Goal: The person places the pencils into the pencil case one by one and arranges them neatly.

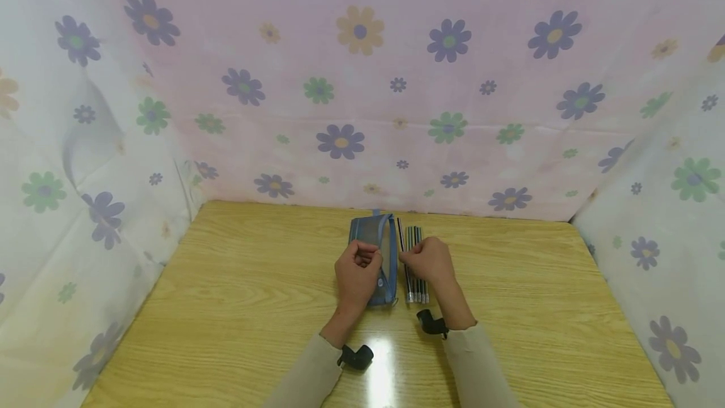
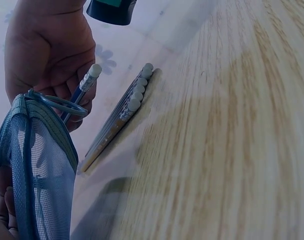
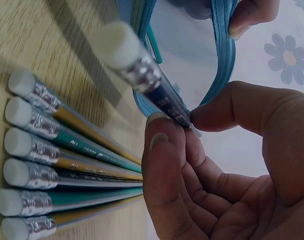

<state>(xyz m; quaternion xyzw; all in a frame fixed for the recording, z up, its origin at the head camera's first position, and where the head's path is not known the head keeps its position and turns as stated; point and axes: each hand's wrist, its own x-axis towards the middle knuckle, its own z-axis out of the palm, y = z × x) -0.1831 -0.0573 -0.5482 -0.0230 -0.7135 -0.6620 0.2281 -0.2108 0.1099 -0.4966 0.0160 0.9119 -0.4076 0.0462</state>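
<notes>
My left hand (image 1: 358, 274) pinches the rim of a blue mesh zip pencil case (image 1: 365, 230), whose mouth gapes towards the right. In the right wrist view, my right hand (image 3: 217, 165) pinches a dark blue pencil (image 3: 164, 100) between thumb and fingertips. Its white eraser end points away from the case, and its far end is hidden behind the fingers. Beside the case lies a row of several striped pencils (image 3: 86, 146) in green, gold and black, erasers aligned. A thin green length (image 3: 154, 44) shows at the case's opening, partly hidden by the rim.
The wood-grain table (image 1: 243, 269) extends on both sides of the hands. Flower-printed cloth (image 1: 362, 93) hangs behind it and at both sides. A black wrist camera (image 1: 357, 357) sits on the left wrist and another camera (image 1: 432, 322) on the right.
</notes>
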